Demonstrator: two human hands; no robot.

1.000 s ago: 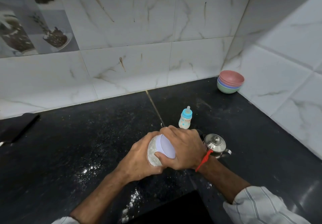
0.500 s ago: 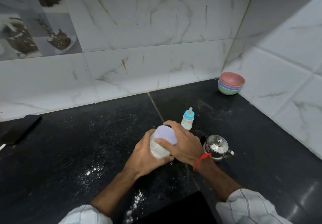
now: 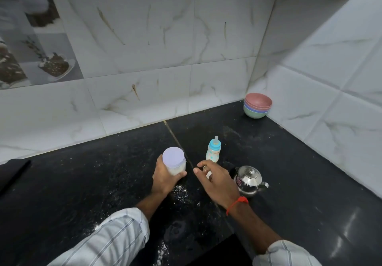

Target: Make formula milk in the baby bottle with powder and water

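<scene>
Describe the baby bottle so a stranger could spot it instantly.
Start at the black stone countertop below the white marble-tiled walls. Just right of its seam, between the lavender-lidded powder jar and the small steel kettle, stands the small baby bottle. Only it has a blue collar and clear teat.

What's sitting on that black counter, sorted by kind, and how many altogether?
Powder jar, gripped by the left hand: 1
Baby bottle: 1
Steel kettle: 1
Stacked bowls: at least 3; pink, blue and green show
Total: at least 6

Stacked bowls in the counter corner
</scene>
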